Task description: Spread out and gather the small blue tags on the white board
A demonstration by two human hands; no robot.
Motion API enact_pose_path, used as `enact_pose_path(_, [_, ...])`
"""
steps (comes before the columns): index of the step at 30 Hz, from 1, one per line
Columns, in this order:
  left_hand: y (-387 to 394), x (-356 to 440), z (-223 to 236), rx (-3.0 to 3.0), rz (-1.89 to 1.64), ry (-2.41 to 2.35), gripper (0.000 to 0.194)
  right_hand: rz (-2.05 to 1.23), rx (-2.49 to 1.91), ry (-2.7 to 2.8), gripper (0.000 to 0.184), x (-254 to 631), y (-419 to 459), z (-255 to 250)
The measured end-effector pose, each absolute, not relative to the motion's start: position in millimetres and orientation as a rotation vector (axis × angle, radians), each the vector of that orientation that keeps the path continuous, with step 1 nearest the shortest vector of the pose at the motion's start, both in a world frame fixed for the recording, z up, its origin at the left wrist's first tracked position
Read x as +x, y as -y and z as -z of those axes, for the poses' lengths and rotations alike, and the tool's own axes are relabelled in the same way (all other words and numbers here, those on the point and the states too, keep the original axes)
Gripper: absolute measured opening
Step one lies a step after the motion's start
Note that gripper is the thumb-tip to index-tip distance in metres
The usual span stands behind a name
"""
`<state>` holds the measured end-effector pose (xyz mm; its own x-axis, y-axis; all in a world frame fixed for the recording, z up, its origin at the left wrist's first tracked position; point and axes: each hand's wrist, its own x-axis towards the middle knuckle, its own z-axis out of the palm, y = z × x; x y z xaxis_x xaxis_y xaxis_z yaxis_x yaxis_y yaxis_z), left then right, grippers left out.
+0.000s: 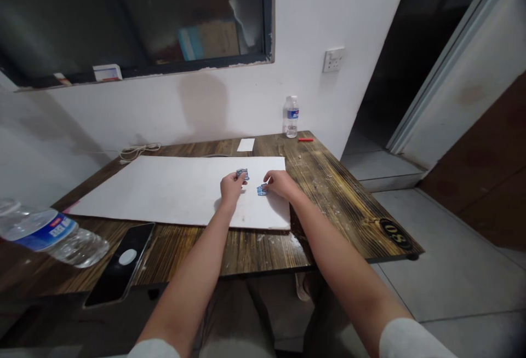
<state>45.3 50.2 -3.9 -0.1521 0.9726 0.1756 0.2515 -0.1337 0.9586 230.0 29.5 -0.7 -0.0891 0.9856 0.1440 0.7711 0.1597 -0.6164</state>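
Over a white board [181,188], my left hand [230,187] is closed, with a small blue patterned card or stack of cards [242,173] between thumb and fingers. To its right, my right hand [281,184] bends its fingers together at the edge of a second small blue card-like piece [261,190]. That piece is low over the board or lying on it; I cannot tell which. The print on both pieces is too small to read.
The board lies on a dark wooden table [329,199]. A water bottle [292,117], a red pen-like stick [305,139] and white paper [245,145] are at the back. Front left are a large bottle [53,232] and a black phone [121,265]. A white cable [139,151] lies back left.
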Motion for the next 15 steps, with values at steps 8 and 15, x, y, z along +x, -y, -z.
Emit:
enact_pose_path(8, [-48.4,45.2,2.1,1.416,-1.321,-1.452,0.028,-0.450,-1.703,1.952,0.022,231.9,-26.5,-4.8])
enact_pose_path(15, [-37.8,51.7,-5.5,1.502,-1.180,-1.326,0.027,-0.420,-1.859,2.053,0.023,242.6,-22.2,-15.8])
